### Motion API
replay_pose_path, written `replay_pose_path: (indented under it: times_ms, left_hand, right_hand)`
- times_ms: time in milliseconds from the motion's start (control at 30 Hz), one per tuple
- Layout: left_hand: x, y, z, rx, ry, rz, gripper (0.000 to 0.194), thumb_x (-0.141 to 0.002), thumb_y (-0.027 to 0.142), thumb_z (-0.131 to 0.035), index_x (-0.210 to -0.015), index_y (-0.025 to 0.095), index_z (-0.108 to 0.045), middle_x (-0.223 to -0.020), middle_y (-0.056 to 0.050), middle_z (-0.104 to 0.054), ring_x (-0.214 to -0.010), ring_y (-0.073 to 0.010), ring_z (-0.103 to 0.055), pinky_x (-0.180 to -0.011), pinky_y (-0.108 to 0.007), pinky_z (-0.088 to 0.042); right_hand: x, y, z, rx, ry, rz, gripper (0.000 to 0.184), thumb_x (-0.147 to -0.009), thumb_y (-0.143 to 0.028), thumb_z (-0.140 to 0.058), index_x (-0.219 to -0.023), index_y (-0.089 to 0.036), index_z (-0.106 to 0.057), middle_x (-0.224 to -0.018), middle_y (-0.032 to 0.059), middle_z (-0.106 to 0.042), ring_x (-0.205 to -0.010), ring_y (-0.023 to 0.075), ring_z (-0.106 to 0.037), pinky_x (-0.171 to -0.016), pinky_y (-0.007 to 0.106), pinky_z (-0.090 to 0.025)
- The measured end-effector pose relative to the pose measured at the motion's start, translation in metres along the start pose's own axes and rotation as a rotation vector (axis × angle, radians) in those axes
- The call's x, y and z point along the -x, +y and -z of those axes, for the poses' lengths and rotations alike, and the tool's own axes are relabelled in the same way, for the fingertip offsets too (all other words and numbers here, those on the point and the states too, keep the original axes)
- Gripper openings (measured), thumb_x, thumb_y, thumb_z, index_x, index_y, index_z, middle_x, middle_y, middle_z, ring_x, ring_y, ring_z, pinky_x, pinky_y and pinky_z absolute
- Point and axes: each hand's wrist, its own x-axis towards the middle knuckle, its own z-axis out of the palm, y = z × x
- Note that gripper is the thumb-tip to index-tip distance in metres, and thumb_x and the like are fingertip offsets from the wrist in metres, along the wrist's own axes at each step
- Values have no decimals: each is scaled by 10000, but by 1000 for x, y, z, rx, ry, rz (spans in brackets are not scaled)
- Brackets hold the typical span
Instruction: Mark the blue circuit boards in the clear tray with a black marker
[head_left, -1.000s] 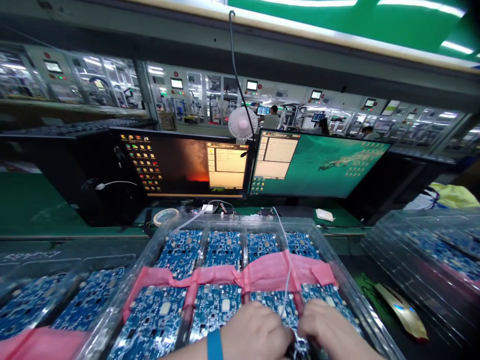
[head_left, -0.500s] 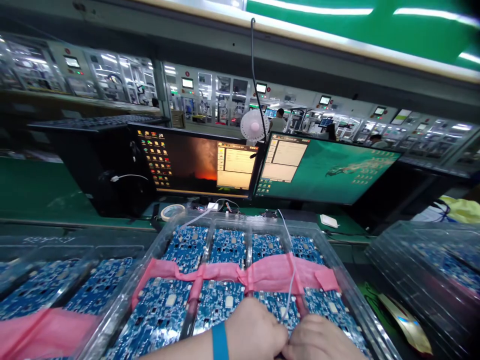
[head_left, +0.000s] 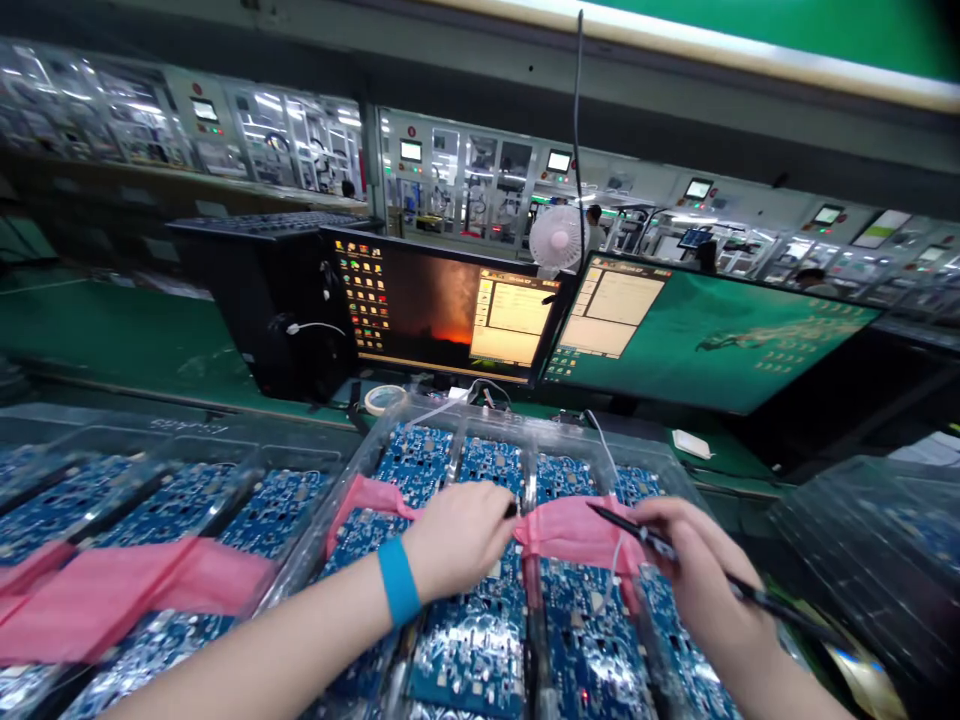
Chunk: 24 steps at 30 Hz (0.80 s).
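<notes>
Blue circuit boards (head_left: pixel 472 650) fill a clear plastic tray (head_left: pixel 540 430), a black pen (head_left: pixel 624 524) above them in the right hand (head_left: pixel 709 580).

The pen's long axis slants from its tip, over the pink strip (head_left: pixel 574 535), down to the right past the wrist; the tip points towards the left hand (head_left: pixel 457 540), with a gap between. The right hand pinches the barrel and is the nearer hand to the tray's right edge, while the left, beside the tip, has its fingers curled round a small dark piece (head_left: pixel 512 510), too hidden to identify. The white cable (head_left: pixel 606 450) crosses the strip close to the pen, and the monitors (head_left: pixel 712 335) stand beyond the tray's far rim.
</notes>
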Motion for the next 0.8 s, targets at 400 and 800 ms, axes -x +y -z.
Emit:
replay_pose_path:
  times_ms: [400, 800]
  left_hand:
    - [20, -67, -30, -171, -133, 245, 228, -837, 228, -364, -776, 124, -558, -724, -105, -611, -678, -233, -591, -632, -331, -432]
    - [22, -69, -37, -125, -147, 215, 183, -808, 204, -399, -784, 122, -561, -729, -114, -611, -678, -255, -589, -618, -348, -429]
  right_hand:
    - [-100, -15, -193, -194, -361, -208, 231, -744, -320, -494, -848, -166, -632, -763, 0, -621, -677, 135, -556, -614, 217, -435]
    - [-114, 5, -231, 0, -368, -271, 256, -755, -337, -417, -677, -185, -607, -643, -12, -585, -617, 139, -519, -541, 212, -376]
